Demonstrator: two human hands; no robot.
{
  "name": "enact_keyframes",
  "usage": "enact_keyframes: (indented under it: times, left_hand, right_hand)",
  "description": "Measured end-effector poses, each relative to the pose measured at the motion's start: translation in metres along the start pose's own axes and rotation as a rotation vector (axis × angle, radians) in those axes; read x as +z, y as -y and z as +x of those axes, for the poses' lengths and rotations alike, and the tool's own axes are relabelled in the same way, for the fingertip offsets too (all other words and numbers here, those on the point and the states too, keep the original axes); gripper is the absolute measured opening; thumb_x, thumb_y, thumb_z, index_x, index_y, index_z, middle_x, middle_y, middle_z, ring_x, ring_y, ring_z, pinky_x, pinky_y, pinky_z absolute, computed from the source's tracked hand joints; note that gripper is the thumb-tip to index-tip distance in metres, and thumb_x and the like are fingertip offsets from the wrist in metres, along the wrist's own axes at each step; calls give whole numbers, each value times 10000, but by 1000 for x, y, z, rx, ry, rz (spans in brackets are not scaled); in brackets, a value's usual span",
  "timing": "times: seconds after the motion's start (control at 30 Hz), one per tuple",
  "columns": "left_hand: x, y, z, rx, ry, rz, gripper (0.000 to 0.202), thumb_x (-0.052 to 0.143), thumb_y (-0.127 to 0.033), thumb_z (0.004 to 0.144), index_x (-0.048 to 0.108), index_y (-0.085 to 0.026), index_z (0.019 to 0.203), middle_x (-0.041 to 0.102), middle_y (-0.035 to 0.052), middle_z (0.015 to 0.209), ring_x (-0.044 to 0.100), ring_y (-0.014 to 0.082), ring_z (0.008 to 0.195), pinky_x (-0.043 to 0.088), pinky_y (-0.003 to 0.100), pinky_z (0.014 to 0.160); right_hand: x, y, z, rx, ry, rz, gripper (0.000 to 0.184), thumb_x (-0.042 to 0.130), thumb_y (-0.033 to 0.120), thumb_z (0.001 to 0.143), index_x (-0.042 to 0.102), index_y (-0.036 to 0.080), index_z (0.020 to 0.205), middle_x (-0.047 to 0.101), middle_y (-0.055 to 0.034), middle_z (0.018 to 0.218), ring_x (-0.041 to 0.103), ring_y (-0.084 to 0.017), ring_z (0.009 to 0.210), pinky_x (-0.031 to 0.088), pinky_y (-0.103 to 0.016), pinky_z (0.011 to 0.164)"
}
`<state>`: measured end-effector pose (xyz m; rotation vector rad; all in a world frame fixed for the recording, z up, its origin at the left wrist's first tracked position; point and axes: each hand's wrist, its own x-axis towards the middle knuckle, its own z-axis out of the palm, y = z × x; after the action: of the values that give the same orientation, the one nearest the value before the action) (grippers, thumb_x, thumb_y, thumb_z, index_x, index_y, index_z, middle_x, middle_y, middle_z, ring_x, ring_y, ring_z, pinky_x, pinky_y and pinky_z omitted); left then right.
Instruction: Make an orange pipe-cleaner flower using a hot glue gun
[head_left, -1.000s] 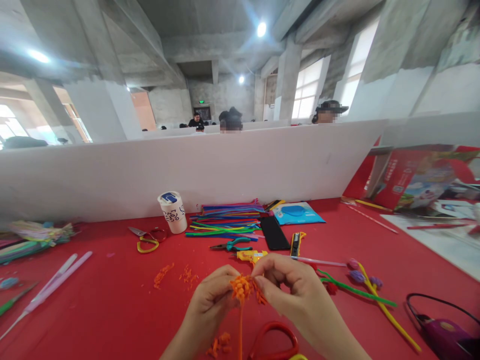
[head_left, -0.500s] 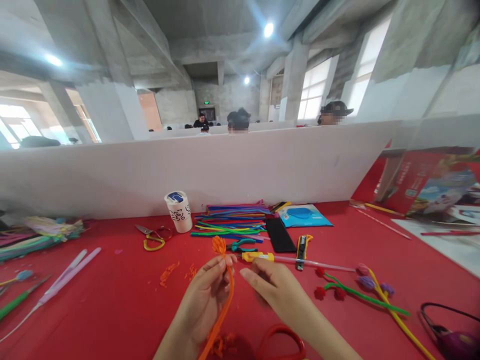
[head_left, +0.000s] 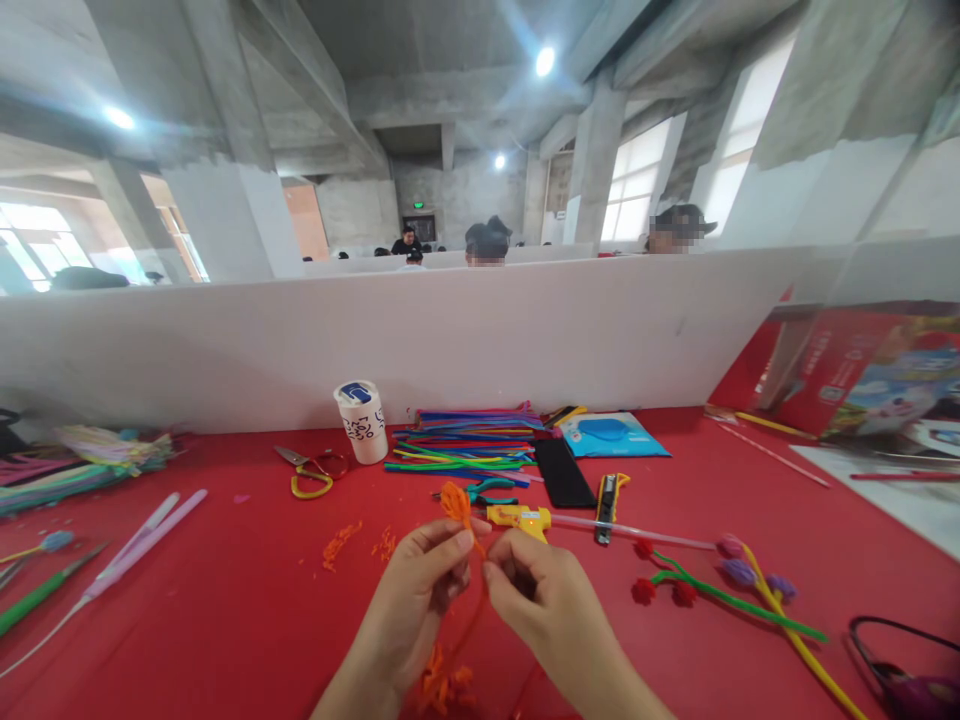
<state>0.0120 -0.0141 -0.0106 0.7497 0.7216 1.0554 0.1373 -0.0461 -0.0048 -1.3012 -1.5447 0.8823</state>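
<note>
My left hand (head_left: 420,585) pinches an orange pipe cleaner (head_left: 457,505) just below its curled fuzzy tip, which stands up above my fingers. My right hand (head_left: 536,590) is closed right beside it, fingertips meeting the same orange stem under the curl. The stem runs down between my hands and blurs out of sight. Orange fluff clippings (head_left: 442,685) lie on the red table (head_left: 225,600) under my wrists.
Behind my hands lie a yellow glue gun (head_left: 517,518), teal pliers (head_left: 487,490), a black phone (head_left: 564,472), a utility knife (head_left: 609,495), a pipe-cleaner stack (head_left: 465,440), a white cup (head_left: 361,422) and scissors (head_left: 307,470). Finished pipe-cleaner flowers (head_left: 720,585) lie right. A white partition (head_left: 450,330) stands behind; other people sit beyond.
The left hand lifted the orange pipe cleaner upright from between both hands. The right hand let go, then came back to pinch the stem below the curl.
</note>
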Motion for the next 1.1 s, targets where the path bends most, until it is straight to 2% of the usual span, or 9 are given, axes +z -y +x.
enact_keyframes:
  times: [0.17, 0.27, 0.37, 0.47, 0.57, 0.7, 0.83, 0.93, 1.1]
  left_hand:
    - [2, -4, -3, -68, -24, -94, 82, 714, -171, 627, 691, -105, 669, 522, -21, 564, 411, 32, 484, 346, 126, 464]
    - [1, -5, -3, -102, -41, -122, 78, 726, -154, 608, 687, -107, 657, 541, -13, 612, 414, 26, 490, 359, 120, 468]
    - [0, -4, -3, -103, -1, -97, 63, 716, -165, 623, 689, -115, 651, 533, -18, 603, 417, 30, 500, 374, 124, 500]
    - [0, -3, -3, -57, 58, -41, 69, 682, -186, 665, 693, -118, 659, 527, -17, 595, 439, 53, 530, 393, 151, 536]
    - [1, -4, -4, -24, 58, -12, 81, 667, -192, 679, 704, -124, 700, 491, -32, 545, 432, 64, 523, 382, 165, 519]
    - [2, -4, -6, -33, -16, -13, 143, 690, -216, 662, 715, -128, 770, 481, -42, 512, 406, 51, 493, 342, 153, 481]
    - [2, -3, -8, -30, -21, -22, 159, 680, -227, 677, 715, -129, 797, 500, -35, 516, 420, 50, 485, 344, 154, 473]
    - [3, -4, -9, -21, 2, -27, 142, 671, -215, 686, 712, -130, 792, 535, -23, 535, 443, 48, 486, 354, 150, 470]
    - [5, -8, -11, 3, -21, 28, 194, 711, -201, 621, 697, -136, 803, 571, -9, 597, 485, 63, 501, 395, 171, 489]
  right_hand:
    - [-9, 2, -4, -91, 13, -112, 179, 363, 179, 782, 473, 186, 641, 432, 45, 531, 396, -91, 483, 290, -203, 464]
    - [-16, -3, 0, -61, -48, -194, 283, 328, 276, 851, 382, 202, 583, 387, 48, 503, 363, -95, 471, 274, -213, 454]
    - [-17, -5, 3, -38, 23, -202, 314, 410, 381, 836, 425, 191, 587, 399, 50, 513, 352, -91, 469, 258, -210, 438]
    - [-12, -1, 3, -64, 113, -119, 194, 497, 309, 785, 518, 172, 650, 452, 44, 563, 382, -86, 500, 285, -197, 457]
    - [-6, 2, 0, -11, 122, -36, 193, 474, 225, 760, 500, 165, 579, 429, 46, 513, 387, -76, 471, 294, -184, 438]
    - [-1, 2, -2, 70, 133, 57, 231, 442, 252, 776, 472, 173, 562, 420, 51, 466, 403, -68, 400, 297, -174, 386]
    - [-1, 1, -3, 27, 118, 46, 229, 451, 240, 782, 478, 171, 565, 451, 43, 480, 448, -76, 421, 331, -176, 413]
    - [-2, 2, -2, 1, 143, 86, 206, 459, 240, 796, 544, 162, 625, 513, 27, 531, 508, -87, 476, 376, -177, 463]
    - [-3, 0, 0, -18, 144, 46, 195, 475, 236, 799, 606, 155, 680, 582, 6, 575, 564, -105, 518, 408, -184, 499]
